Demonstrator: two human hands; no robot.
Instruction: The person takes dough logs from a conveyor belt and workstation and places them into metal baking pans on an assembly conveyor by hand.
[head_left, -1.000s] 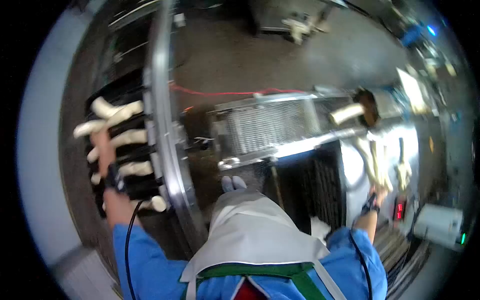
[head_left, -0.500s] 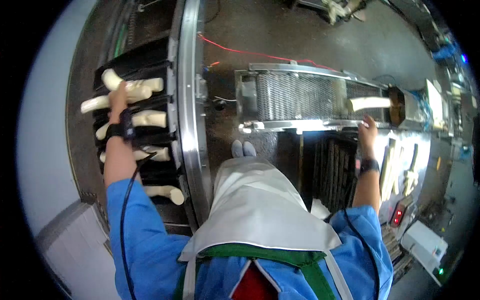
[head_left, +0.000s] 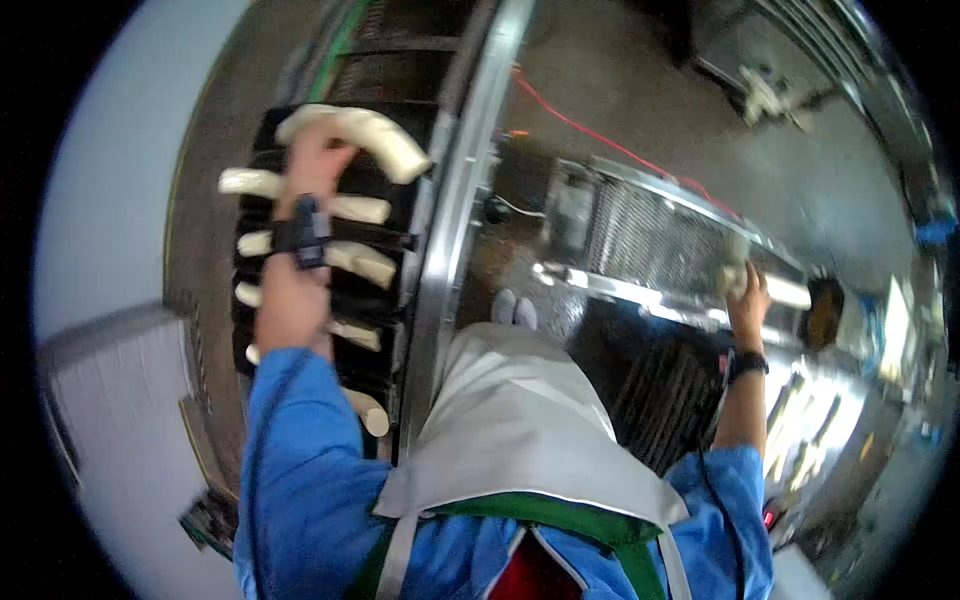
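At the far end of the black slotted carrier, my left hand [head_left: 318,155] is closed around a thick, pale cream, curved rod-shaped piece [head_left: 385,140], which looks smooth and peeled. More such pale rods [head_left: 360,262] lie crosswise in the black slots [head_left: 350,300] below it, partly hidden by my wrist and forearm. Over on the right, my right hand [head_left: 750,295] reaches over the metal mesh belt [head_left: 640,235] with its fingers against the end of another pale rod [head_left: 788,292]. Blur hides exactly how the fingers sit there.
A steel rail [head_left: 465,190] runs between the carrier and my body. The mesh belt leads from a dark opening [head_left: 825,312]. A red cable [head_left: 585,132] lies on the floor behind it. Dark bars [head_left: 665,395] stand in front of the belt, beside a bright metal surface [head_left: 815,420].
My left hand has moved to the far end of the carrier with a pale rod. My right hand has gone from the belt's near edge onto the rod there. The view has turned.
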